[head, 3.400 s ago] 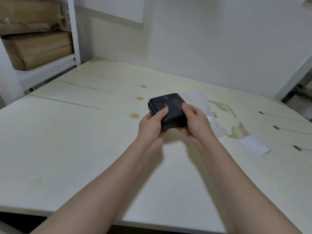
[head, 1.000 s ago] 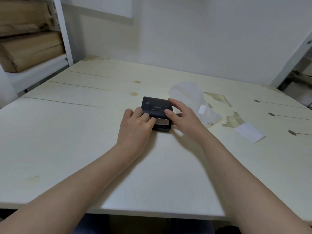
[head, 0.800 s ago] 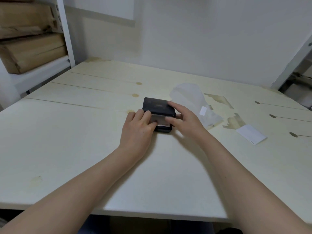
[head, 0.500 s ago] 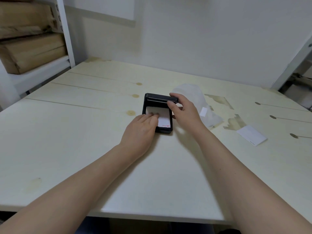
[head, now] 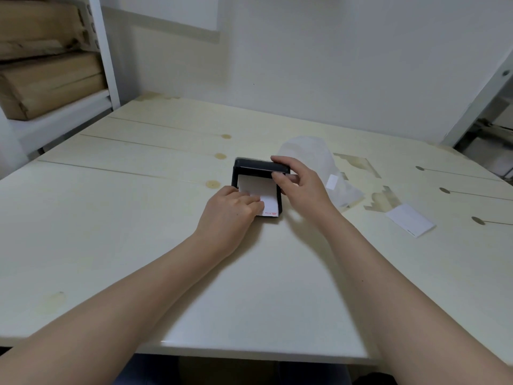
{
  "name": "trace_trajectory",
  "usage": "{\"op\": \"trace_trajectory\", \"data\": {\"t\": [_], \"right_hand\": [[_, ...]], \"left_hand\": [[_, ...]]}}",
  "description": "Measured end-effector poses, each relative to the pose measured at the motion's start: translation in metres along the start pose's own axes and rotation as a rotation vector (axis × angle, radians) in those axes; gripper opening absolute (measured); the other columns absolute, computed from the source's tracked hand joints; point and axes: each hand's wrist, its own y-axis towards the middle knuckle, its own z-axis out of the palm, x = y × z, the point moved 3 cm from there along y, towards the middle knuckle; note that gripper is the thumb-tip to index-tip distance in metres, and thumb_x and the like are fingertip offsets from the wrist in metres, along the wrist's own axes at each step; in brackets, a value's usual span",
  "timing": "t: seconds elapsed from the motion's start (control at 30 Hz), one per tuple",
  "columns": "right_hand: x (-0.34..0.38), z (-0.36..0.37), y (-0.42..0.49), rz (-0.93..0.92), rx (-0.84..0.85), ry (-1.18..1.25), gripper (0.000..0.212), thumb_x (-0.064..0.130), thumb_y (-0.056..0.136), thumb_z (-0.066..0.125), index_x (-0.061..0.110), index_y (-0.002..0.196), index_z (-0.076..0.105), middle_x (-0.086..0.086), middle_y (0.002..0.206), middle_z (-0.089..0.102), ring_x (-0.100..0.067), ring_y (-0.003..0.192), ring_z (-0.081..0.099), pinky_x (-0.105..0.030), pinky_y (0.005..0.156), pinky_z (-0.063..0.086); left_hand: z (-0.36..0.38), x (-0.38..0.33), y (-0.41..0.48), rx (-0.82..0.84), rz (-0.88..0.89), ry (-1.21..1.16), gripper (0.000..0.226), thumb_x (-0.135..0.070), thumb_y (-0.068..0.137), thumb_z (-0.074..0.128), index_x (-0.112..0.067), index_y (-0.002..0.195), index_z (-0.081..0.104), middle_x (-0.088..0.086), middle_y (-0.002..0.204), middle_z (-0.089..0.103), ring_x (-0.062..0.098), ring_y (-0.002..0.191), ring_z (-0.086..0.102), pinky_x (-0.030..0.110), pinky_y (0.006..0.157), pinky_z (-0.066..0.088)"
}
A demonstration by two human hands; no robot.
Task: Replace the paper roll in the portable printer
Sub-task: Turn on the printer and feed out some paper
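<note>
1. Pale wooden table [head: 111,232], plank seams and dark knots across the top, set against a white wall; surface stained in places.
2. White shelving unit [head: 105,51], far left, carrying brown cardboard boxes [head: 50,81] stacked on two levels.
3. Left hand [head: 230,215], palm down at the near left corner of the printer, fingers flat on the white paper; pressing rather than pinching, not closed around anything.
4. Portable printer [head: 279,207], black, lying flat on the table at centre. Lid [head: 261,166] raised at the far end, standing roughly upright.
5. Paper [head: 256,187], white, lying in the opened body of the printer and reaching to its near edge; small red print at the near right corner. Whether it is a full roll cannot be told.
6. Right hand [head: 302,184], at the right side of the printer, fingers over the top edge of the raised lid, thumb below it: grasping the lid.
7. Translucent white plastic wrapper [head: 313,154], crumpled, just behind and right of the right hand, bearing a small white label [head: 332,181].
8. Patches of worn finish [head: 384,200] on the table, right of the wrapper.
9. White paper slip [head: 410,223], flat on the table, well apart from the printer at the right.
10. Metal frame [head: 483,98], far right edge.
</note>
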Motion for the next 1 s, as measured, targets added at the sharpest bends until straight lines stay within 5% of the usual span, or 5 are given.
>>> {"op": "trace_trajectory", "data": {"t": [0.23,0.4,0.7,0.8,1.0], "right_hand": [[-0.009,-0.001,-0.012,-0.034,0.021,-0.04,0.042,0.013,0.089,0.069,0.03,0.127,0.065,0.01,0.131,0.051,-0.009,0.123,0.053,0.003,0.085,0.038],[-0.015,0.003,-0.021,0.007,0.109,-0.024,0.051,0.008,0.082,0.074,0.034,0.124,0.065,0.011,0.14,0.042,-0.007,0.129,0.049,-0.031,0.108,0.045],[-0.012,0.008,-0.022,0.041,0.069,-0.039,0.028,0.019,0.096,0.06,0.026,0.123,0.066,0.008,0.132,0.052,-0.015,0.113,0.062,-0.008,0.083,0.042],[-0.016,0.01,-0.021,0.081,0.082,-0.008,0.038,0.02,0.095,0.061,0.031,0.132,0.059,0.005,0.14,0.051,-0.013,0.11,0.065,-0.012,0.08,0.045],[-0.023,0.005,-0.015,0.172,0.205,-0.02,0.072,0.029,0.098,0.059,0.038,0.156,0.017,0.003,0.154,0.042,-0.008,0.112,0.059,-0.003,0.066,0.043]], "left_hand": [[-0.006,0.002,-0.008,-0.158,-0.006,0.088,0.032,0.011,0.065,0.062,-0.018,0.067,0.075,0.0,0.06,0.061,0.026,0.058,0.055,0.034,0.067,0.033],[-0.011,0.0,-0.013,-0.147,0.015,0.096,0.035,0.012,0.06,0.06,-0.019,0.064,0.075,0.0,0.053,0.055,0.024,0.052,0.052,0.032,0.064,0.03],[-0.014,0.001,-0.018,-0.184,0.0,0.032,0.033,0.009,0.063,0.062,-0.021,0.066,0.076,-0.004,0.051,0.059,0.023,0.052,0.054,0.031,0.064,0.03],[-0.024,0.007,-0.019,-0.213,-0.244,-0.191,0.008,-0.022,0.081,0.072,-0.023,0.073,0.072,-0.009,0.067,0.068,0.021,0.069,0.06,0.033,0.07,0.036],[-0.011,0.033,0.0,0.118,-1.055,-0.777,0.049,-0.048,0.093,0.057,-0.017,0.132,0.062,0.001,0.125,0.068,0.021,0.118,0.061,0.031,0.093,0.043]]}}
